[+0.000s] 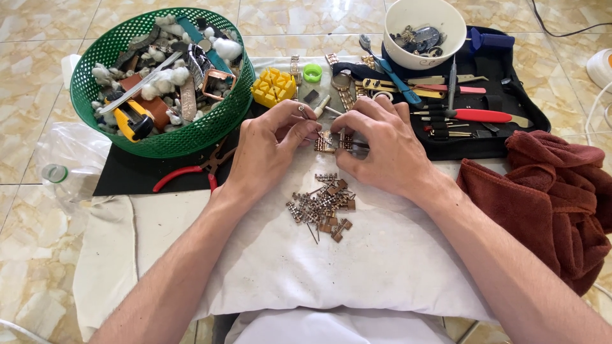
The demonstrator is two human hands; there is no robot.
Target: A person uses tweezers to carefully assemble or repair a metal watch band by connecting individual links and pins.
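Both my hands meet over a white cushion [357, 267]. My left hand [271, 143] and my right hand [382, 146] pinch a short piece of gold-coloured metal watch band [333, 141] between their fingertips. The left fingers also seem to hold a thin pin-like tool against the band. Just below the hands lies a small heap of loose band links and pins [322, 207] on the cushion.
A green plastic basket [95, 57] full of tools and cotton sits far left, red-handled pliers [191, 171] beside it. A white bowl [398, 25] of parts and a black tool case [510, 108] with screwdrivers lie behind. A yellow block [273, 86] stands centre. A maroon towel [554, 197] lies right.
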